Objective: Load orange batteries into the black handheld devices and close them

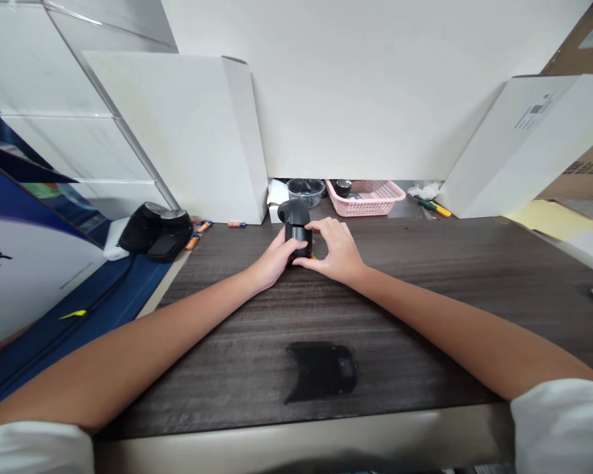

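A black handheld device [299, 234] with a rounded, hooked top stands upright over the middle of the table. My left hand [274, 260] is closed around its left side, the thumb lying across its lower front. On the other side, my right hand [338, 250] curves in with fingertips on the device's edge and thumb by its base. A small orange piece, perhaps a battery, shows between the right thumb and the device; most of it is hidden. Nearer the table's front edge lies a flat black cover [323, 370] with a curved cut-out at one end.
Several orange batteries [192, 241] lie at the left, beside a black two-part device [155, 232]. Along the back are a clear round tub [306, 191], a pink basket [368, 199] and a yellow-green handled tool [437, 207]. White boxes [192, 138] flank the table [425, 257].
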A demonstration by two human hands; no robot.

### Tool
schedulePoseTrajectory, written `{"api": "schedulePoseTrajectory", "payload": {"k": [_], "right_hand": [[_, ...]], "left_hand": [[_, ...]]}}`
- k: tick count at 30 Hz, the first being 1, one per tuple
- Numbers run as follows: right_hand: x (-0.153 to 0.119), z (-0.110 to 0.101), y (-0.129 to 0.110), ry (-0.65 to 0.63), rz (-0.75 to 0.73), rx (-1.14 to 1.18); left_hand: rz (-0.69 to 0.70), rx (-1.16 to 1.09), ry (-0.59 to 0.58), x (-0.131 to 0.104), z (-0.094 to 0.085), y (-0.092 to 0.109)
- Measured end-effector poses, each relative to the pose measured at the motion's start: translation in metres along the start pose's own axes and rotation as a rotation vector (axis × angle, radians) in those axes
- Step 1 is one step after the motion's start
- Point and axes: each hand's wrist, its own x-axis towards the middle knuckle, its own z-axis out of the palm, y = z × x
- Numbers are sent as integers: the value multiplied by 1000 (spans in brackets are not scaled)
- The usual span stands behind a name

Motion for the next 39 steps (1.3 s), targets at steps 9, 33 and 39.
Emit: {"api": "schedulePoseTrajectory", "payload": {"k": [9,33,39], "right_hand": [[-1,-1,0,9,-33,55],[-1,3,4,-22,-10,82],[-1,3,4,-18,28,121]], "left_hand": [[58,86,-13,0,2,-1],[43,35,-24,2,1,-3],[67,87,-36,3,-1,-4]]}}
